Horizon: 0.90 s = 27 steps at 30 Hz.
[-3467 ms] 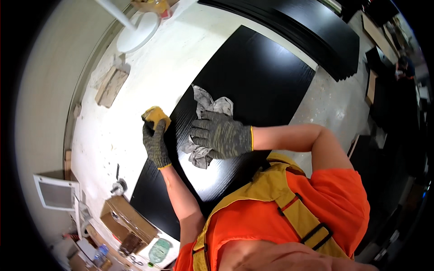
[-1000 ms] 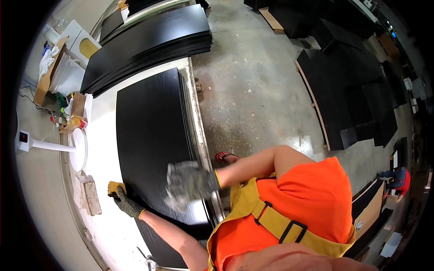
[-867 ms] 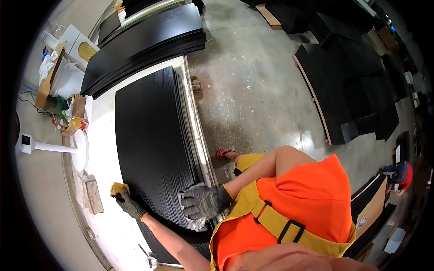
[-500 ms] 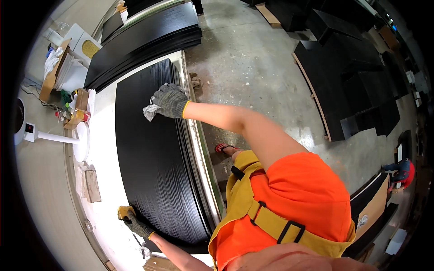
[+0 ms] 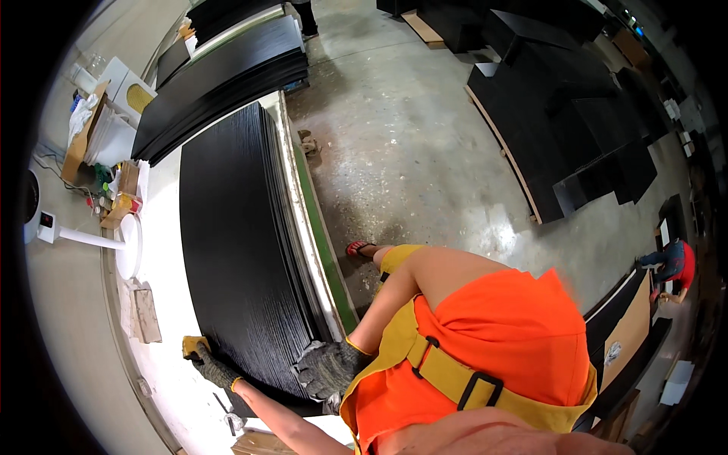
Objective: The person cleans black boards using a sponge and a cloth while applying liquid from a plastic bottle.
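Observation:
A stack of black wood-grain panels lies on the white tabletop before me. My left hand, in a dark grey knit glove, is at the stack's left near corner, its fingers closed on a small yellow block. At the near right edge of the top panel is my right hand, gloved in grey too. It is closed on a crumpled pale grey cloth, which it presses on or beside the edge; the palm is hidden.
Another stack of black panels stands beyond. A white round-based stand and a pale block are along the left side. Black panels on a pallet stand across the floor. A person in red bends at the far right.
My right hand has come from the far part of the top panel to its near right edge with the cloth. My left hand stays at the corner. The whole view has shifted slightly.

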Each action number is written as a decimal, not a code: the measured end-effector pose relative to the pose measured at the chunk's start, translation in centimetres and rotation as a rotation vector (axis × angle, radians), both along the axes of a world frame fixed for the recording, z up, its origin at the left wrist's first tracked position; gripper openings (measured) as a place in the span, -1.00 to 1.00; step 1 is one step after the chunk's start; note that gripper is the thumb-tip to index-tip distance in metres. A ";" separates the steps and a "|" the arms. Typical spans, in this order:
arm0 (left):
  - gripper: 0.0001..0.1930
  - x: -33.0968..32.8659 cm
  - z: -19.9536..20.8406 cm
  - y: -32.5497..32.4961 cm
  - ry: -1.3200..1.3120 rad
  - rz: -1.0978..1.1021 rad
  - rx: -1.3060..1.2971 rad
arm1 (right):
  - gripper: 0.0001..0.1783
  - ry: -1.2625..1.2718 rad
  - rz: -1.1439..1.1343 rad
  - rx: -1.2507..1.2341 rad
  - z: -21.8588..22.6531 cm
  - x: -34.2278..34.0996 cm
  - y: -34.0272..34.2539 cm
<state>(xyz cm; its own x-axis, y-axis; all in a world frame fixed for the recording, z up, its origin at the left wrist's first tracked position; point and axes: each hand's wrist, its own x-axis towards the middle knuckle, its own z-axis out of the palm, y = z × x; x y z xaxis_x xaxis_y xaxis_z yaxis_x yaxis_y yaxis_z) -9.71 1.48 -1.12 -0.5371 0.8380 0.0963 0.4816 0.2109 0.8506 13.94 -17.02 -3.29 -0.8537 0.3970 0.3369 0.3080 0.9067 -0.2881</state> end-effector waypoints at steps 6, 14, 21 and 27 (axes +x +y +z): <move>-0.37 -0.7 -0.4 0.6 -0.062 -0.056 0.083 | -0.69 0.443 0.044 0.060 1.3 1.3 0.4; -0.37 -0.5 -0.4 0.2 -0.121 -0.064 0.077 | -0.68 0.150 0.025 -0.038 -2.5 0.5 2.0; -0.38 0.9 0.7 0.1 -0.081 0.019 0.046 | -0.58 0.298 -0.212 0.315 -0.9 8.3 8.4; -0.37 -1.6 -1.4 0.9 -0.035 -0.020 0.098 | -0.61 0.226 -0.399 0.268 0.0 11.4 11.9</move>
